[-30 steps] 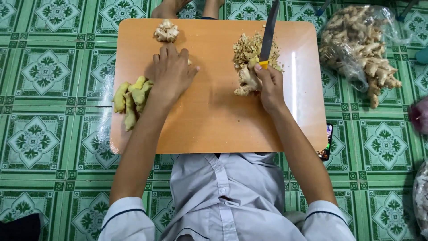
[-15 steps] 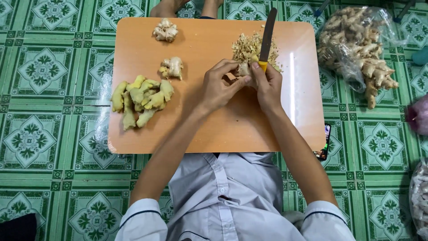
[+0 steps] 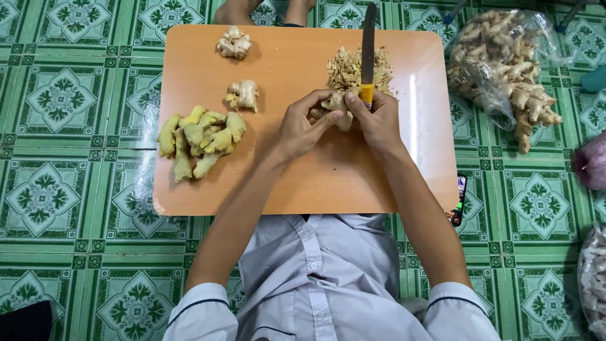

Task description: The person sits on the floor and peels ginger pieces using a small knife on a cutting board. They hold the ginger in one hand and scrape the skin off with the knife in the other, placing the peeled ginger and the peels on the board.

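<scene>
Near the far right part of the counter (image 3: 189, 196), both hands meet around one ginger piece (image 3: 332, 105): the left hand (image 3: 302, 129) pinches it from the left, and the right hand (image 3: 379, 120) is closed on a knife (image 3: 368, 47) whose blade points straight away toward the far edge, over a heap of peelings (image 3: 350, 68). Peeled ginger (image 3: 199, 140) lies toward the left edge, two unpeeled knobs (image 3: 243, 95) sit farther back, and off the right edge a clear bag (image 3: 505, 63) on the floor holds more ginger.
</scene>
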